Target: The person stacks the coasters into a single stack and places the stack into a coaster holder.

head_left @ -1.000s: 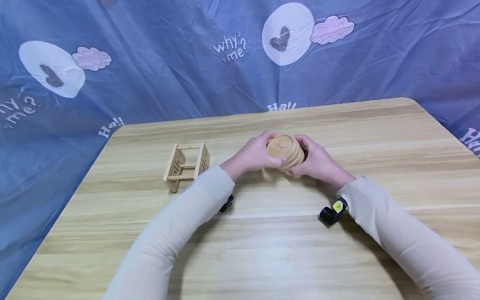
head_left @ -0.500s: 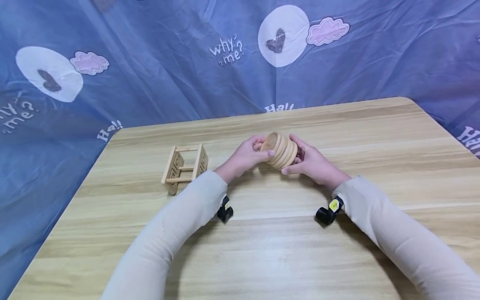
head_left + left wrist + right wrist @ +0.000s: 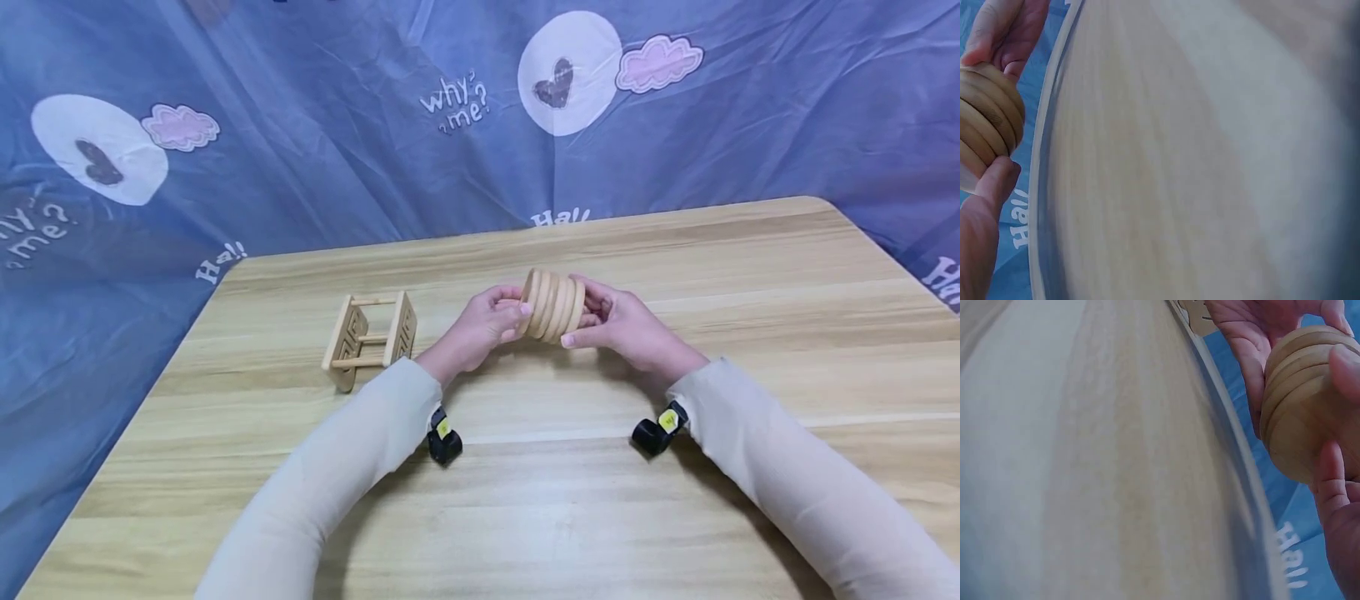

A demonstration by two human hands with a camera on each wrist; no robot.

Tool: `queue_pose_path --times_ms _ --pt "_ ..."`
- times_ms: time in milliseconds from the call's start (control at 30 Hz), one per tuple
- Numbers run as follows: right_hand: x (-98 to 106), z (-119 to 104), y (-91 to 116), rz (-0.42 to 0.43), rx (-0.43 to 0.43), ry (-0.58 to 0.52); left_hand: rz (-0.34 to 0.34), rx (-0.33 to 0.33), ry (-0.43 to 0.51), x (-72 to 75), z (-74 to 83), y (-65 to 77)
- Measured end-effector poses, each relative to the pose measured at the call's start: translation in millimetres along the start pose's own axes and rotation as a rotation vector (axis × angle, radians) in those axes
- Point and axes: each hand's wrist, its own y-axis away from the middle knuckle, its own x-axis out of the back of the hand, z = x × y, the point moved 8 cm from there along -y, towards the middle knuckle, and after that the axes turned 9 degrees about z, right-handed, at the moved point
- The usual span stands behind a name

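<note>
A stack of several round wooden coasters (image 3: 553,307) is held tipped on its side between my two hands, over the table's middle. My left hand (image 3: 476,332) grips the left end, its thumb on the rims near the end face. At the right end, my right hand (image 3: 633,329) holds the coasters with thumb in front and fingers behind. In the left wrist view the coasters' rims (image 3: 991,109) press together between both hands. The right wrist view shows the flat end face of the stack (image 3: 1300,434), partly covered by fingers.
To the left on the wooden table (image 3: 525,517) stands a small wooden rack (image 3: 341,342) with fretwork side panels joined by rods. A blue printed cloth (image 3: 315,150) hangs behind the table's far edge. Black wrist cameras sit under both sleeves.
The stack has turned from facing up toward the camera to lying on its side, rims upward. My left hand has moved slightly left and down; the right hand stays near its place.
</note>
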Motion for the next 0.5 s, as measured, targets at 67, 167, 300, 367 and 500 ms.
queue_pose_path --times_ms 67,167,300,367,500 --pt "-2 -6 1 0.004 0.022 0.009 -0.007 -0.008 0.035 0.6 2.6 4.4" --pt "-4 -14 3 0.017 0.046 0.047 -0.011 -0.026 0.081 3.0 6.3 11.1" --pt "-11 -26 6 0.027 0.072 0.122 -0.008 -0.076 0.133 10.2 10.8 20.7" --pt "-15 -34 7 0.031 0.087 0.148 -0.011 -0.114 0.156 14.0 14.2 25.7" --pt "-24 -48 8 0.027 0.114 0.119 -0.024 -0.187 0.209 21.1 24.4 34.5"
